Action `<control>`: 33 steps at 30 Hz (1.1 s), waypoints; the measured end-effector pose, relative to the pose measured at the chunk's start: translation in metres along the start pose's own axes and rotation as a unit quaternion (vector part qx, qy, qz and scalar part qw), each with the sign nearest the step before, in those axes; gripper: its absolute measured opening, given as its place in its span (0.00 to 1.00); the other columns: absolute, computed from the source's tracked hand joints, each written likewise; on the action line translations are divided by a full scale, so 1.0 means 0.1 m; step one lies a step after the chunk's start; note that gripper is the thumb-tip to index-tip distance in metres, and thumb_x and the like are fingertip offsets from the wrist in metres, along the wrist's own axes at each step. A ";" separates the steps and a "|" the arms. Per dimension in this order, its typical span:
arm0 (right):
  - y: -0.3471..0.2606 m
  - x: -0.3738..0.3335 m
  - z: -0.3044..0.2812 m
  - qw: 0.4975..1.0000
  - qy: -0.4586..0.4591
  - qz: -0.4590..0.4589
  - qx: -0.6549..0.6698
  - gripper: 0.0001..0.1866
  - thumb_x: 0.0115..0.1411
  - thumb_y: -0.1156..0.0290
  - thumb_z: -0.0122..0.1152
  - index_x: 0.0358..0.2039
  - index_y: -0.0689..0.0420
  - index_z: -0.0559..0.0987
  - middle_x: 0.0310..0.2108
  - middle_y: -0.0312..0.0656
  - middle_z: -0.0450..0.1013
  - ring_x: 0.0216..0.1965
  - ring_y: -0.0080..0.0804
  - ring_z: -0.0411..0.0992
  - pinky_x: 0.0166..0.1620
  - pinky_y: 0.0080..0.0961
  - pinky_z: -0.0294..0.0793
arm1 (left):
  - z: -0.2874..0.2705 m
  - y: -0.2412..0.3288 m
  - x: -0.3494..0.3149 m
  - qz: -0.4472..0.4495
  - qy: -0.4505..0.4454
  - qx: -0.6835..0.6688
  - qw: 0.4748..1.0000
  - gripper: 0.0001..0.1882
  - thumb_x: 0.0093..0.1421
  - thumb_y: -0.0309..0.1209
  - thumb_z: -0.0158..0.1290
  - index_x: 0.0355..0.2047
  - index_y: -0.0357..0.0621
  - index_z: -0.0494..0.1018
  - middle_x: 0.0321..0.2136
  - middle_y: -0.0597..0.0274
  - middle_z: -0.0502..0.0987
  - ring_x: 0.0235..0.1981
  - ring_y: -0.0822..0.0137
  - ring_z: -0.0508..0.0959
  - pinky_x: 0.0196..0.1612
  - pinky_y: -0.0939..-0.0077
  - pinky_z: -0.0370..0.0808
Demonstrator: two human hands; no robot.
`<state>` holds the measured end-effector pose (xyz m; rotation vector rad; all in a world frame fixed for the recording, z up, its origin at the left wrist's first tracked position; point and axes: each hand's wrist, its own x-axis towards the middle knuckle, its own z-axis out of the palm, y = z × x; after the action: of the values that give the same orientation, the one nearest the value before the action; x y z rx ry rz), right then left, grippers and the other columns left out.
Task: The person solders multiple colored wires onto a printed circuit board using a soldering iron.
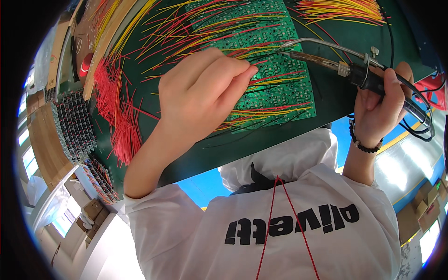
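Observation:
A panel of green circuit boards [275, 100] lies on the green work surface [205, 161], with rows of red, yellow and black wires [186, 35] reaching out over its left side. My left hand [198, 95] is above the panel's left edge, thumb and fingers pinched on a thin wire whose end is mostly hidden by the fingers. From the right, my right hand [380, 102] grips a soldering iron [366, 79] by its black handle. A curved metal solder-feed tube [322, 42] is clamped to the iron. Both tips meet over the boards, just beyond my left fingertips.
Left of the panel is a heap of red wires [119, 112]. Red and yellow wires [343, 10] lie in a bundle at the far right. Stacked component boards [74, 126] stand at the far left. The iron's black cable [422, 135] loops beside my right wrist.

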<state>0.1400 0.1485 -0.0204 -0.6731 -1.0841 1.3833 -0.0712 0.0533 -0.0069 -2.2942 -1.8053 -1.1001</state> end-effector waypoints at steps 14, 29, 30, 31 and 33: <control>-0.05 -0.04 0.13 0.998 0.035 0.003 -0.061 0.12 0.49 0.78 0.52 0.18 0.56 0.59 0.09 0.34 0.57 0.05 0.12 0.47 0.09 0.09 0.47 | 0.04 -0.03 -0.03 0.027 0.003 0.005 1.000 0.07 0.41 0.20 0.61 0.21 0.36 0.73 0.14 0.62 0.71 0.13 0.73 0.69 0.15 0.85 0.63; -0.03 -0.04 0.12 0.997 0.025 -0.003 -0.072 0.12 0.49 0.78 0.52 0.17 0.56 0.59 0.09 0.33 0.57 0.05 0.13 0.49 0.09 0.09 0.50 | 0.04 0.01 -0.01 0.009 -0.015 0.007 1.000 0.07 0.42 0.20 0.60 0.22 0.37 0.73 0.14 0.61 0.71 0.14 0.72 0.70 0.15 0.85 0.63; -0.03 -0.04 0.12 0.997 0.025 -0.005 -0.073 0.12 0.49 0.78 0.52 0.17 0.56 0.59 0.09 0.33 0.57 0.06 0.13 0.49 0.09 0.09 0.50 | 0.04 0.01 0.00 0.004 -0.017 0.006 1.000 0.06 0.42 0.20 0.59 0.22 0.37 0.73 0.15 0.61 0.71 0.14 0.72 0.70 0.16 0.85 0.63; -0.03 -0.04 0.12 0.997 0.024 -0.008 -0.075 0.12 0.49 0.78 0.52 0.17 0.56 0.59 0.09 0.33 0.57 0.06 0.13 0.49 0.09 0.09 0.50 | 0.04 0.01 0.00 0.004 -0.017 0.006 1.000 0.06 0.42 0.20 0.59 0.22 0.37 0.73 0.15 0.61 0.71 0.14 0.72 0.70 0.16 0.85 0.63; -0.03 -0.03 0.12 0.997 0.023 -0.002 -0.073 0.12 0.49 0.78 0.52 0.18 0.56 0.59 0.09 0.32 0.56 0.06 0.13 0.48 0.09 0.10 0.49 | 0.03 0.02 0.01 -0.006 -0.027 0.009 1.000 0.06 0.43 0.20 0.59 0.22 0.37 0.73 0.15 0.61 0.72 0.14 0.72 0.70 0.16 0.84 0.64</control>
<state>0.1313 0.1424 -0.0139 -0.8042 -1.1568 1.2869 -0.0677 0.0541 -0.0077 -2.3280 -1.8409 -1.0304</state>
